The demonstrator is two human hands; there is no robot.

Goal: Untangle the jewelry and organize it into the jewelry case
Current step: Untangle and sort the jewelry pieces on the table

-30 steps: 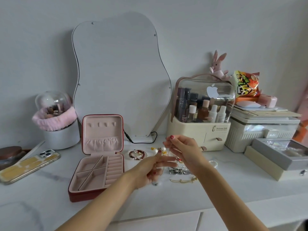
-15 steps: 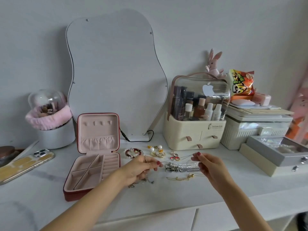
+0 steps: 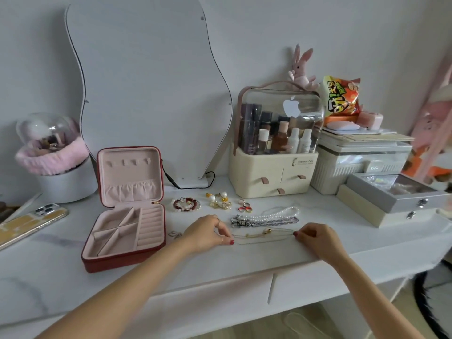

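A red jewelry case with a pink lining stands open on the white counter, its compartments bare. To its right my left hand and my right hand each pinch one end of a thin gold necklace stretched flat between them. Just behind it lie a pearl strand and a silver chain. Farther back sit a red bead bracelet, pearl-and-gold earrings and small rings. A small thin piece lies left of my left hand.
A wavy mirror leans on the wall. A cream cosmetics organizer, storage boxes and a snack bag crowd the right. A phone and a white brush holder are at the left.
Both hands have dropped from mid-air to the counter and spread apart, laying the thin gold necklace out straight in front of the pearl strand.
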